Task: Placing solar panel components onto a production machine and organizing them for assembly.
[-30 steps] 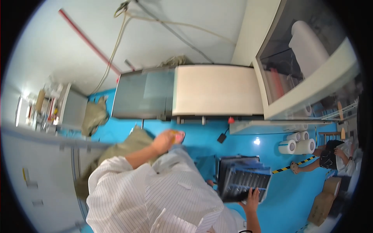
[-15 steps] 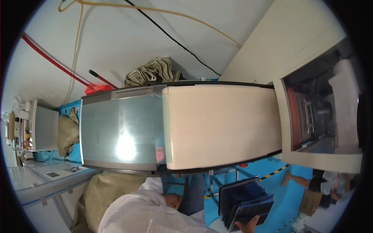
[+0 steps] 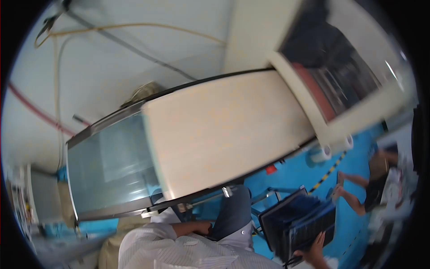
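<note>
My right hand (image 3: 313,252) rests against the near edge of a stack of thin, dark blue flat panels (image 3: 309,217), its fingers stretched and spread. The panels stand close together, fanned slightly apart, with a black-framed one (image 3: 268,224) at the left side. What kind of panels they are I cannot make out. My left hand (image 3: 204,227) lies low beside my thigh in dark blue trousers (image 3: 233,210); its fingers are hidden. In front of me stretches a machine's pale belt (image 3: 224,130), which bears no visible item, beside a grey metal plate (image 3: 109,163).
A cream machine housing (image 3: 309,96) with a dark opening stands at the belt's right end. White rolls (image 3: 320,154) lie on the blue floor (image 3: 286,172) near yellow-black tape (image 3: 328,171). Another person's bare legs (image 3: 351,193) show at the right. Cables hang on the wall.
My view has turned and shifted, so the belt now slopes up to the right. My right hand remains at the panels, and my left stays low by my thigh.
</note>
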The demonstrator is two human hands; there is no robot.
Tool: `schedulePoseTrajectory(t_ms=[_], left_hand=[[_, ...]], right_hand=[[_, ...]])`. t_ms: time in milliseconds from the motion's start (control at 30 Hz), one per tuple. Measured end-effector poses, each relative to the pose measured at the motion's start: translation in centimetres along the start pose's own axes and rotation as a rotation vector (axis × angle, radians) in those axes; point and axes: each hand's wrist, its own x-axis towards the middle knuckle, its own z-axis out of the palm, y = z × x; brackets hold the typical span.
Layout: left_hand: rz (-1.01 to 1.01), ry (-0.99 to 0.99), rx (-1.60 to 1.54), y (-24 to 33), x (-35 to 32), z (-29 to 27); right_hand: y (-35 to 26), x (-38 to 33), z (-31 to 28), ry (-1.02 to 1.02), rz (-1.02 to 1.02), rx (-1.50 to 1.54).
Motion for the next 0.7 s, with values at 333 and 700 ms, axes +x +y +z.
schedulePoseTrajectory(t_ms=[333, 700], left_hand=[[-0.152, 0.483, 0.364, 3.8, -3.0, -1.6], [0.21, 0.946, 0.316, 20.7, -11.1, -1.1]], right_hand=[[-7.0, 0.1, -3.8, 0.39, -0.133, 0.152], [-9.7, 5.4, -3.4, 0.621, -0.607, 0.238]])
